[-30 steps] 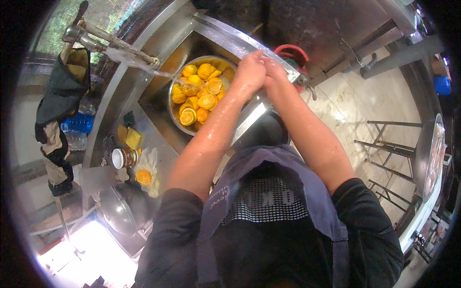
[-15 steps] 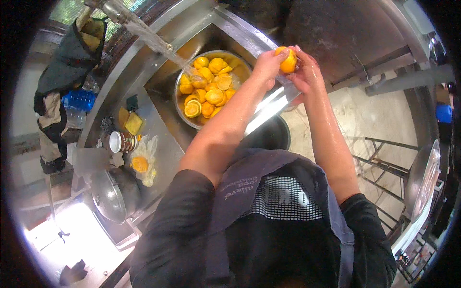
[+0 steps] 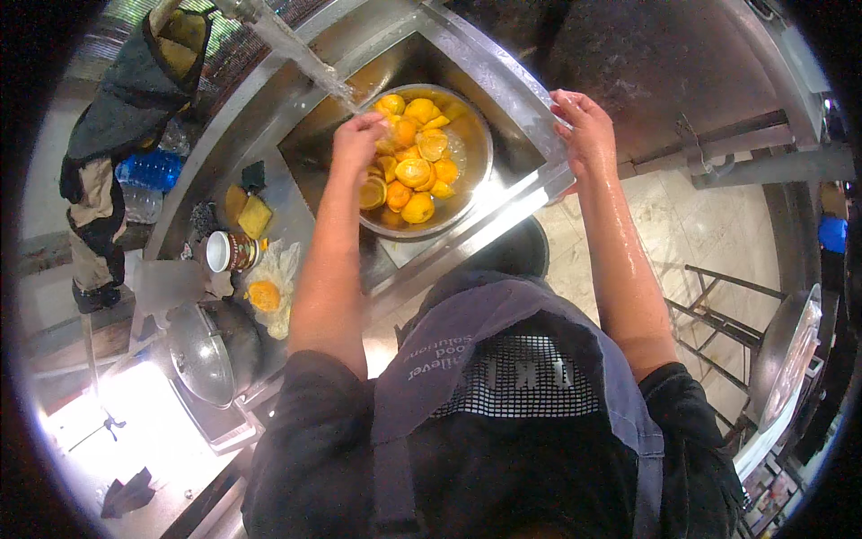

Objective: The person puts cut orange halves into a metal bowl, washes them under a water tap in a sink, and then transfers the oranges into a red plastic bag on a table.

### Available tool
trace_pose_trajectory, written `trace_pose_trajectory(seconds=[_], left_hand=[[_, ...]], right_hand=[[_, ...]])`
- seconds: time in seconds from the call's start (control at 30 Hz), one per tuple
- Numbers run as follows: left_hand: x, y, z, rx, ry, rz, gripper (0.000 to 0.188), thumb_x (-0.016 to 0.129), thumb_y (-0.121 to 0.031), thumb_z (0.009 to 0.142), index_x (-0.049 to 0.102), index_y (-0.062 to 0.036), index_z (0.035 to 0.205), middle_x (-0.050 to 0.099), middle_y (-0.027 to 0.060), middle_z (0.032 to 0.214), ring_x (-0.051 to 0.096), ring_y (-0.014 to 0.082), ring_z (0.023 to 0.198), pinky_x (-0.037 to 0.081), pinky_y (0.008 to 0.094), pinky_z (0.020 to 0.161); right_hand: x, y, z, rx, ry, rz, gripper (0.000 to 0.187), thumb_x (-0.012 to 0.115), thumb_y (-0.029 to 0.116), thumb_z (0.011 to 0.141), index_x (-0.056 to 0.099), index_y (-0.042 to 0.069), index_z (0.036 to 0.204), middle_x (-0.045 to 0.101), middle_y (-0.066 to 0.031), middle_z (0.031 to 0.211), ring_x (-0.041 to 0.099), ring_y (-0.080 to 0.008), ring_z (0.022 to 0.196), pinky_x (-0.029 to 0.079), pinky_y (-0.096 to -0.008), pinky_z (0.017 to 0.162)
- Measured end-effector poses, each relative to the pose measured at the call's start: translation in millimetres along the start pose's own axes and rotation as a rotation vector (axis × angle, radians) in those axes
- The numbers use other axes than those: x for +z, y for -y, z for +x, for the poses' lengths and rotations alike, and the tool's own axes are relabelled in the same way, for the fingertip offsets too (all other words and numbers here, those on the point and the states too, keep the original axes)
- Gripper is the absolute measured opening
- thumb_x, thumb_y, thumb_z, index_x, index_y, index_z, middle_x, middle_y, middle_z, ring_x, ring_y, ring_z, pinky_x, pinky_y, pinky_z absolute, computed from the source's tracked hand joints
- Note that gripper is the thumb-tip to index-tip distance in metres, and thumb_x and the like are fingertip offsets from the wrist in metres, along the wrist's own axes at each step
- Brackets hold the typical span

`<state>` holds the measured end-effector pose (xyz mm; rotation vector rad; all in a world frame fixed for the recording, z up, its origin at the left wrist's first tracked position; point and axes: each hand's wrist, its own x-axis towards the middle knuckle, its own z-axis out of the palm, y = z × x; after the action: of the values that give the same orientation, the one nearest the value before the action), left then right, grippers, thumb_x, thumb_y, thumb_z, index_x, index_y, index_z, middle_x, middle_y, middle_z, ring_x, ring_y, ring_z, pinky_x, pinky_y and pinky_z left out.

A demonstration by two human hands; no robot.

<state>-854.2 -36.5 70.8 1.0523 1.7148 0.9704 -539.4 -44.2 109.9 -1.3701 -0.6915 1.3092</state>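
Note:
A round metal bowl [image 3: 486, 180] sits in the steel sink [image 3: 296, 148], filled with water and several yellow-orange citrus fruits [image 3: 413, 172], some of them cut halves or hollow peels. Over the bowl's left rim is my left hand [image 3: 356, 142], its fingers curled together beside the fruit and the falling water stream [image 3: 310, 65]. Whatever it may hold is hidden. My right hand [image 3: 588, 135] hovers at the sink's right edge, fingers loosely bent and apart, with no fruit visible in it. Water glistens on the right forearm.
On the left counter lie a yellow sponge [image 3: 255, 216], a white-rimmed tub [image 3: 218, 252] and an orange piece [image 3: 264, 296] on a crumpled plastic bag. A lidded pot [image 3: 202, 355] stands nearer. Below the sink's front edge is a dark bin [image 3: 525, 251]; a metal rack [image 3: 718, 314] stands right.
My hands have parted from the citrus fruit they held together at the right. The left hand has swung left to the bowl; the right stays by the sink edge, without the fruit.

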Motion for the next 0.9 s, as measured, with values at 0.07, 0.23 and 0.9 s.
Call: trace_pose_trajectory(seconds=[0.07, 0.23, 0.9], left_hand=[[-10, -2, 2, -0.159, -0.003, -0.348, 0.017, 0.056, -0.007, 0.079, 0.054, -0.0029, 0.096, 0.056, 0.0049, 0.08, 0.054, 0.0142, 0.069, 0.047, 0.029, 0.061], [-23, -16, 8, -0.066, -0.056, -0.646, 0.012, 0.05, -0.001, 0.081, 0.052, 0.0024, 0.092, 0.055, 0.0085, 0.079, 0.055, 0.0164, 0.066, 0.048, 0.0266, 0.059], [-63, -22, 10, -0.037, -0.099, -0.325, 0.017, 0.053, -0.014, 0.083, 0.061, -0.0016, 0.092, 0.061, 0.0057, 0.085, 0.054, 0.013, 0.077, 0.042, 0.0248, 0.068]], right_hand=[[16, -7, 4, -0.057, 0.03, -0.031, 0.014, 0.064, 0.02, 0.075, 0.063, 0.008, 0.082, 0.058, 0.0009, 0.079, 0.05, -0.0102, 0.075, 0.036, -0.0254, 0.067], [90, -15, -10, -0.036, 0.239, -0.134, 0.016, 0.064, 0.016, 0.073, 0.064, 0.004, 0.083, 0.059, -0.0023, 0.075, 0.052, -0.0111, 0.07, 0.042, -0.0263, 0.062], [227, -38, 10, -0.251, 0.513, -0.42, 0.024, 0.062, 0.021, 0.07, 0.065, 0.002, 0.084, 0.064, -0.013, 0.076, 0.06, -0.0187, 0.071, 0.046, -0.0311, 0.067]])
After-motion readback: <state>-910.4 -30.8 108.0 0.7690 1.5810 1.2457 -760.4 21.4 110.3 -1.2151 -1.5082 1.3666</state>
